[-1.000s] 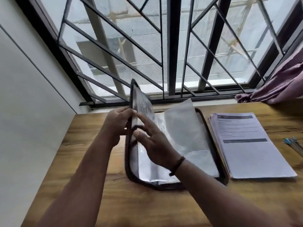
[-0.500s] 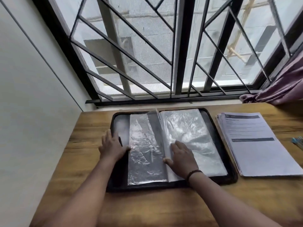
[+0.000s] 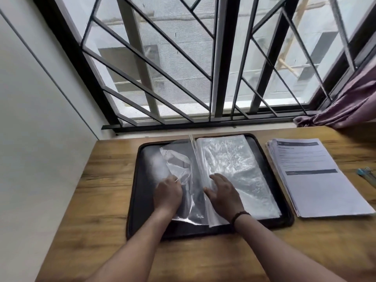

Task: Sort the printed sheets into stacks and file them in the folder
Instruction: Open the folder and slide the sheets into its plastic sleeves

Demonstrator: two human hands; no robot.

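**Lying open on the desk, the folder under both hands**

Reaching in from the near edge, two bare forearms cross the wooden desk (image 3: 97, 180) toward the black folder (image 3: 282, 216), which lies flat and open in the middle of it. The left hand (image 3: 167, 195) sits on the left half, fingers curled over a crumpled clear sleeve (image 3: 179, 165); it seems to pinch the plastic, though the fingertips are hidden and the grip cannot be told for sure. The right hand (image 3: 223, 193), a dark bracelet (image 3: 240, 215) at its wrist, lies flat with fingers spread and relaxed, pressing on the stack of clear pockets (image 3: 234, 159) just right of the spine.

To the right of the folder, apart from it, the printed sheets (image 3: 313, 184) rest in one slightly fanned stack, face up, with dark bands across the top page. Further right, at the frame edge, lie blue pens (image 3: 366, 174).

Beyond the desk stands a window (image 3: 183, 78) with slanted metal bars, a white wall (image 3: 30, 119) on the left, and a purple curtain (image 3: 345, 106) bunched at the right end of the sill.
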